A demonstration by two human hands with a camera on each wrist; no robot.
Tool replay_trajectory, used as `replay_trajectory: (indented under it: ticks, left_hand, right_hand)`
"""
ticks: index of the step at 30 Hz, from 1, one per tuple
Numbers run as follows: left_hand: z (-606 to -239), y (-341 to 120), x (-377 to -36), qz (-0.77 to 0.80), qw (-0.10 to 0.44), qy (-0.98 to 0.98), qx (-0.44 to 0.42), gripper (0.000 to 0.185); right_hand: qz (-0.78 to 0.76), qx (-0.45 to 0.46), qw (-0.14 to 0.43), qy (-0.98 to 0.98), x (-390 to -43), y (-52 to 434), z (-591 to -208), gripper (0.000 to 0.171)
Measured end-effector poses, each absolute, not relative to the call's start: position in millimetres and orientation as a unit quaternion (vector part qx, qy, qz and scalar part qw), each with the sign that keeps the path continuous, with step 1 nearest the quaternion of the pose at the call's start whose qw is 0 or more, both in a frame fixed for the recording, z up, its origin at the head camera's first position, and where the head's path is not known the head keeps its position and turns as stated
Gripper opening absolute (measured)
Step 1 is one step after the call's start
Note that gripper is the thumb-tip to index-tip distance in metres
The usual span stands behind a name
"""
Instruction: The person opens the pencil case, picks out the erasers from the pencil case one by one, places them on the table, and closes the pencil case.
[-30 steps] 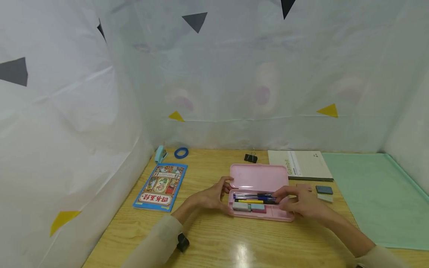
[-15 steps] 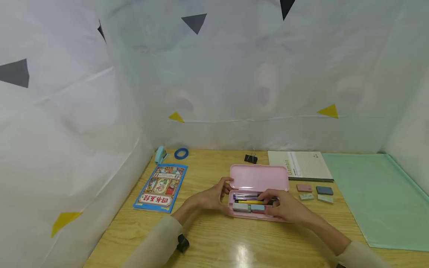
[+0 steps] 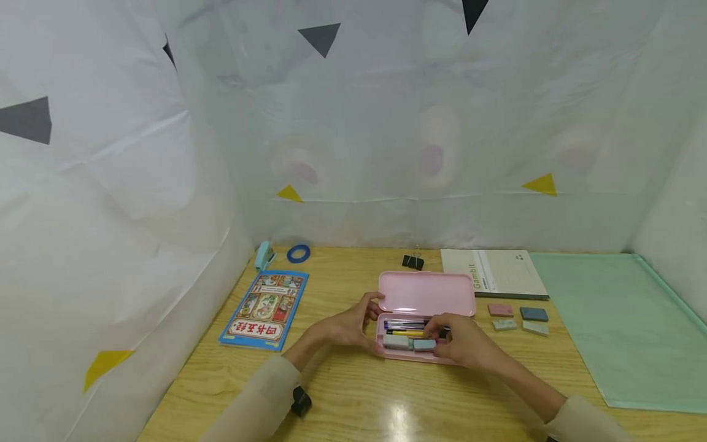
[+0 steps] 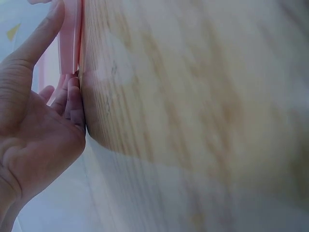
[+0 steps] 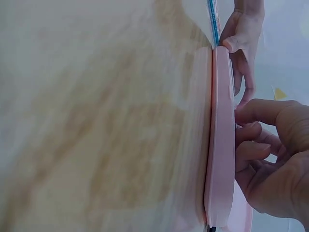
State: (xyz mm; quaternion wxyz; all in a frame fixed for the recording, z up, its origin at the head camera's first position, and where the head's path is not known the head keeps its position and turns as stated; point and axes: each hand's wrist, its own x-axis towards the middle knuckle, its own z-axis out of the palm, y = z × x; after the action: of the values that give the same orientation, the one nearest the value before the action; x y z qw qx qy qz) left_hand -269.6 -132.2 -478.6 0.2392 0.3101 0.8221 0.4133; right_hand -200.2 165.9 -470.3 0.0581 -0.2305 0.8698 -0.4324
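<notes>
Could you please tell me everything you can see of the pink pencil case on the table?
The pink pencil case looks like smooth hard plastic and lies open on the wooden table, lid tilted back. Its tray holds pens and small erasers. The left hand holds its left end; the right hand reaches into the tray, fingers curled over the erasers.
</notes>
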Motion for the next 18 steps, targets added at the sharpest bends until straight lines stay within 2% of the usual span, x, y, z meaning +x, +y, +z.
replay_trajectory:
  ticks: [8, 18]
  left_hand:
    - [-479, -131, -269, 0.411, 0.241, 0.826, 0.302, 0.106]
    - [-477, -131, -269, 0.413, 0.239, 0.824, 0.307, 0.106]
  right_hand:
    - [-0.438, -0.188, 0.078, 0.876, -197, 175, -464, 0.026]
    - [-0.482, -0.129, 0.095, 0.862, -194, 214, -455, 0.022]
